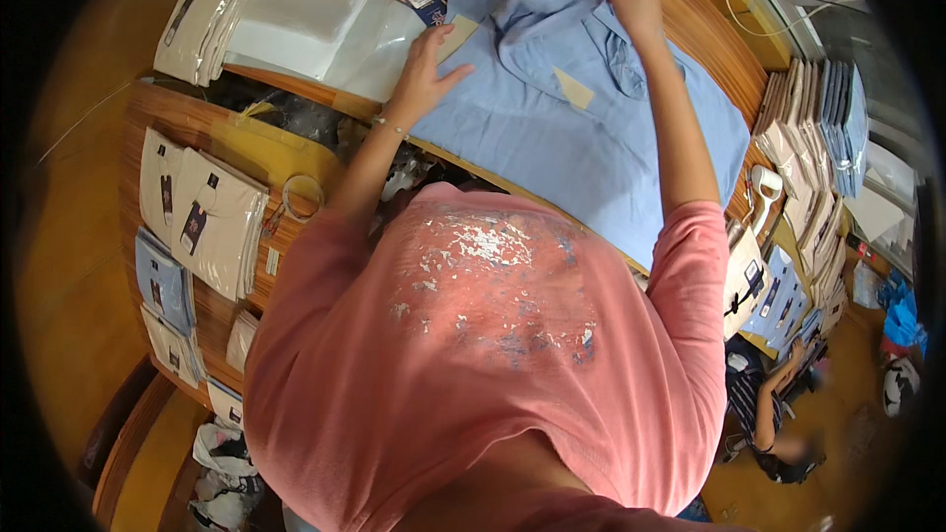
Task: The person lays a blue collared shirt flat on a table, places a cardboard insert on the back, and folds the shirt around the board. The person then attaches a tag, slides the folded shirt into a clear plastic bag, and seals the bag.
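A light blue shirt [601, 167] lies spread over the wooden table in front of me, its far part bunched up in loose folds. My right hand [634, 2] pinches the cloth at the far edge of those folds. Over the shirt's left side, my left hand [424, 81] has its fingers stretched and thumb apart, holding nothing. Beside its fingertips are a beige card strip [455, 40] and a dark blue hang tag [426, 6]. A second beige card piece [573, 89] rests on the middle of the shirt.
Clear plastic bags [325, 20] lie left of the shirt, next to packed beige garments [205, 25]. More packed garments [222, 227] and scissors [273, 222] are on a left table. Stacked garments [793, 123] and a white handled tool [765, 189] stand right. Another person [764, 404] is at lower right.
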A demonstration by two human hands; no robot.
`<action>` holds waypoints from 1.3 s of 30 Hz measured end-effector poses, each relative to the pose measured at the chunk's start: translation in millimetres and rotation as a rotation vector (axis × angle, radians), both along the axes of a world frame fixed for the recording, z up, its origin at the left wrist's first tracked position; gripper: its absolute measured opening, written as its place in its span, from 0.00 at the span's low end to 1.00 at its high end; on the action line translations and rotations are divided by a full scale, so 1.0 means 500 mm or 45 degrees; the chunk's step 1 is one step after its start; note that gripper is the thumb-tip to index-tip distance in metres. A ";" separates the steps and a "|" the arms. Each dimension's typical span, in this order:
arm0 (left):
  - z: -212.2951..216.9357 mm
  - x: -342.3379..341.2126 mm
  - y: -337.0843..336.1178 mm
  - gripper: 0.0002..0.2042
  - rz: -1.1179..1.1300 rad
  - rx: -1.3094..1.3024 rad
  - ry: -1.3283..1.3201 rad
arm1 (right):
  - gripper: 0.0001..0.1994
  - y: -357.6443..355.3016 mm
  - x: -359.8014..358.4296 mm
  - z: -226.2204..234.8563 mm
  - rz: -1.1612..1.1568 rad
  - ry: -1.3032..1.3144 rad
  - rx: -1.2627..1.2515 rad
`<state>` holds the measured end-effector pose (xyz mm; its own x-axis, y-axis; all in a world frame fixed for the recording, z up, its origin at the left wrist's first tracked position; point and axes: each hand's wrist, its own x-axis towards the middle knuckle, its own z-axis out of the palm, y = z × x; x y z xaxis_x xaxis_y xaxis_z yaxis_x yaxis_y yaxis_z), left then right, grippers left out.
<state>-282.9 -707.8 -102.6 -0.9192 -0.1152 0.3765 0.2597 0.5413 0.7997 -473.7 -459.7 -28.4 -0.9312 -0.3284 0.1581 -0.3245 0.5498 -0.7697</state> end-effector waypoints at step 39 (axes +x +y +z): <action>-0.028 0.181 -0.027 0.13 0.375 1.878 -1.035 | 0.20 0.407 0.613 -0.119 -0.386 -0.309 0.016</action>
